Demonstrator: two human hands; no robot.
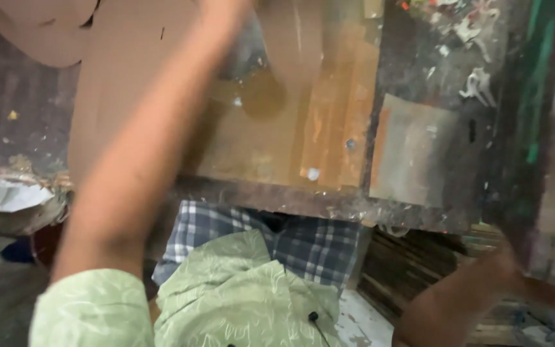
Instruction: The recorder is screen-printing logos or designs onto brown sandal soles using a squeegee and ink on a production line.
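Note:
The picture is blurred by motion. My left forearm (142, 160), in a pale green patterned sleeve, reaches up across a brown board (329, 128) lying on a dark, paint-stained worktable (483, 128). The left hand itself is cut off by the top edge. My right hand (509, 266) is a blur at the lower right, against the underside edge of a dark panel with green streaks (537, 96). Whether it grips that edge cannot be made out. A darker wet patch (261, 96) marks the brown board.
A grey rectangular sheet (412, 151) lies on the table right of the brown board. Below the table edge are my checked cloth (303, 241) and green shirt (239, 289). Stacked wooden slats (419, 270) sit under the table at right, and a white cloth (1, 193) at left.

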